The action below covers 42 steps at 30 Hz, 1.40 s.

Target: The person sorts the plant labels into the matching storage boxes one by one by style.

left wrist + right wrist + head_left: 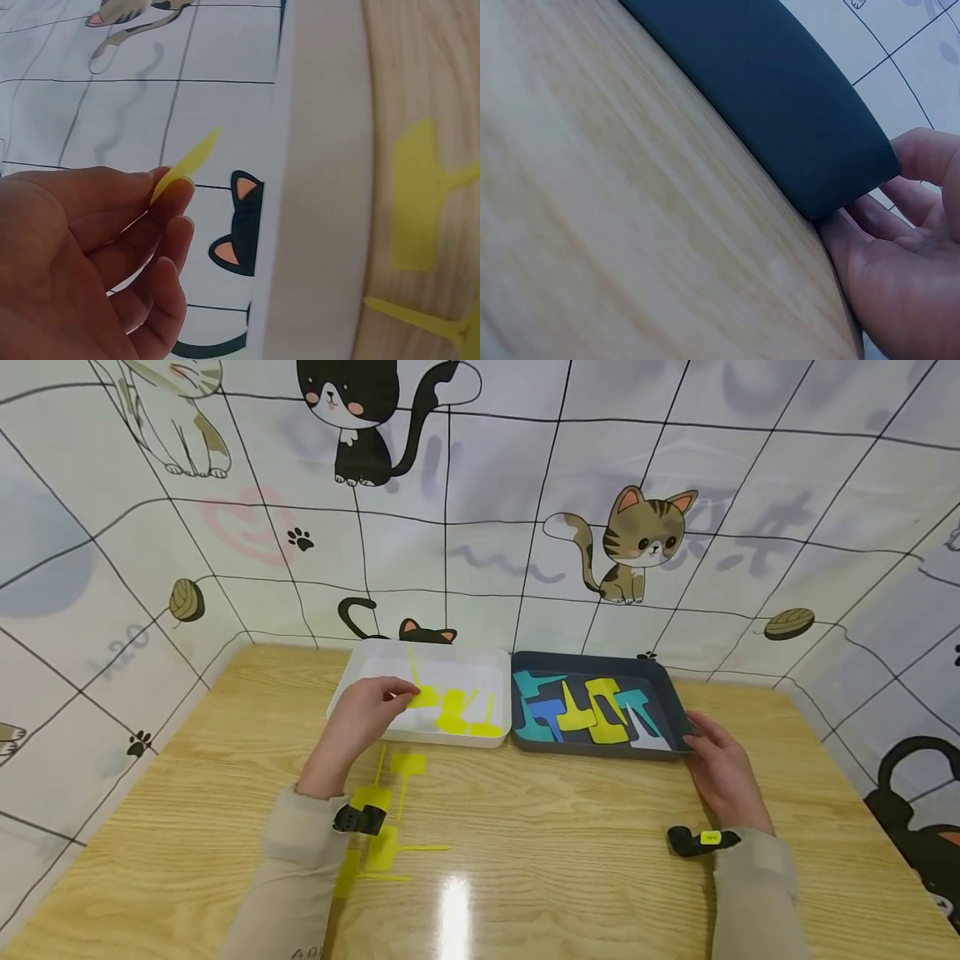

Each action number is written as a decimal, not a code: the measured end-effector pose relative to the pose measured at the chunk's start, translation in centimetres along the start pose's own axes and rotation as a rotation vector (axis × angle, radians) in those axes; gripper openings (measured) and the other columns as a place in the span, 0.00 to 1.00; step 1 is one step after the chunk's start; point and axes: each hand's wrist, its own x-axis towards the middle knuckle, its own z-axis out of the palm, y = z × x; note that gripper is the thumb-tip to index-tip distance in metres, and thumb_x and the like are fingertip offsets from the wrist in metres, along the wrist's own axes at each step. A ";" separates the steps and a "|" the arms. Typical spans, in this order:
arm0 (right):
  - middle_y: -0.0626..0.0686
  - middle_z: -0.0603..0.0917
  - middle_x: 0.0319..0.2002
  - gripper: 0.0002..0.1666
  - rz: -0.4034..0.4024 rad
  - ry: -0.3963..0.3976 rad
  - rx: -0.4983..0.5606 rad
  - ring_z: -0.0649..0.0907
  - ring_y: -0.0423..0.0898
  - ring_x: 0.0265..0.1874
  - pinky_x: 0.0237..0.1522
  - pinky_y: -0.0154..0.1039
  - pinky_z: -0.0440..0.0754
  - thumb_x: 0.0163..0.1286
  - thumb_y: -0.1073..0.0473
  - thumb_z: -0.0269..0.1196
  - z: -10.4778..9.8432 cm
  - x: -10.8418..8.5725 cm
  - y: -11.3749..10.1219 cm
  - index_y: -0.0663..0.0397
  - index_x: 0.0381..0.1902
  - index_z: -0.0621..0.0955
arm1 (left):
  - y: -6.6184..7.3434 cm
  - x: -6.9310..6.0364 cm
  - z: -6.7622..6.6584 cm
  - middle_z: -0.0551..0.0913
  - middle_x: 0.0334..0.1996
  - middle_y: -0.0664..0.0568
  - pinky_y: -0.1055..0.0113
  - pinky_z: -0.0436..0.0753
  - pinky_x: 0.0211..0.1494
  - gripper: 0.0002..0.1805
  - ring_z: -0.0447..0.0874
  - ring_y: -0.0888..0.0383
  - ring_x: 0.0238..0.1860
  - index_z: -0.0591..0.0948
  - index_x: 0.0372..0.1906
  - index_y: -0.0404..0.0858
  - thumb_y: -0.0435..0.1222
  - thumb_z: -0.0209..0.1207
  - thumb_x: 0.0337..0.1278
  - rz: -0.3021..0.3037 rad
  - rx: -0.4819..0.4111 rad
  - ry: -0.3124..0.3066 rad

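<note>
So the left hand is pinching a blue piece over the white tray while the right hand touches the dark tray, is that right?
Not quite: the piece is yellow, not blue, as the left wrist view shows. The left hand pinches it over the white tray, and the right hand touches the dark tray.

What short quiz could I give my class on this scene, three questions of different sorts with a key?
1. True or false: the left hand pinches a yellow piece over the white tray.

2. Which does the right hand touch? A) the white tray; B) the dark tray; C) a yellow piece.

3. Fill in the blank: the loose pieces lying directly on the tabletop are all ____ in colour.

Key: 1. true; 2. B; 3. yellow.
</note>
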 end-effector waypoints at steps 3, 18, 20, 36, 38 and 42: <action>0.57 0.50 0.66 0.33 -0.002 0.001 0.009 0.58 0.46 0.62 0.52 0.26 0.68 0.67 0.69 0.50 -0.1 0.0 0.1 0.59 0.68 0.53 | -0.8 0.4 0.5 0.81 0.41 0.52 0.63 0.74 0.37 0.13 0.77 0.56 0.37 0.81 0.46 0.42 0.40 0.52 0.60 -0.018 0.018 -0.027; 0.56 0.51 0.65 0.33 0.008 0.020 -0.003 0.59 0.45 0.61 0.52 0.26 0.68 0.66 0.68 0.51 -0.2 0.0 0.2 0.58 0.68 0.54 | -2.2 0.6 2.8 0.78 0.49 0.46 0.66 0.67 0.30 0.20 0.68 0.54 0.27 0.76 0.54 0.38 0.38 0.46 0.59 -0.087 0.101 -0.145; 0.56 0.51 0.65 0.34 0.011 0.023 -0.006 0.59 0.45 0.61 0.55 0.27 0.65 0.66 0.67 0.52 -0.2 0.0 0.3 0.58 0.68 0.54 | -2.4 0.6 2.9 0.77 0.49 0.45 0.66 0.65 0.26 0.20 0.63 0.55 0.22 0.75 0.55 0.37 0.38 0.46 0.59 -0.080 0.107 -0.160; 0.56 0.49 0.66 0.33 0.018 0.022 -0.005 0.58 0.46 0.62 0.57 0.29 0.64 0.67 0.68 0.50 0.1 -0.1 0.1 0.58 0.68 0.53 | -2.3 0.6 3.3 0.76 0.50 0.44 0.57 0.73 0.49 0.21 0.73 0.48 0.48 0.74 0.55 0.36 0.42 0.50 0.61 -0.064 0.144 -0.219; 0.55 0.49 0.67 0.33 0.027 0.031 -0.027 0.57 0.46 0.62 0.60 0.32 0.59 0.67 0.67 0.50 0.2 -0.1 0.0 0.57 0.68 0.54 | -2.4 0.5 3.2 0.76 0.50 0.44 0.56 0.72 0.49 0.21 0.74 0.48 0.48 0.74 0.55 0.36 0.43 0.50 0.61 -0.053 0.131 -0.231; 0.55 0.49 0.67 0.33 0.041 0.046 -0.056 0.56 0.46 0.63 0.62 0.35 0.54 0.68 0.66 0.50 0.3 -0.1 -0.2 0.55 0.68 0.54 | -2.3 0.7 3.3 0.76 0.50 0.46 0.56 0.72 0.50 0.21 0.74 0.49 0.48 0.75 0.55 0.37 0.43 0.49 0.61 -0.028 0.133 -0.252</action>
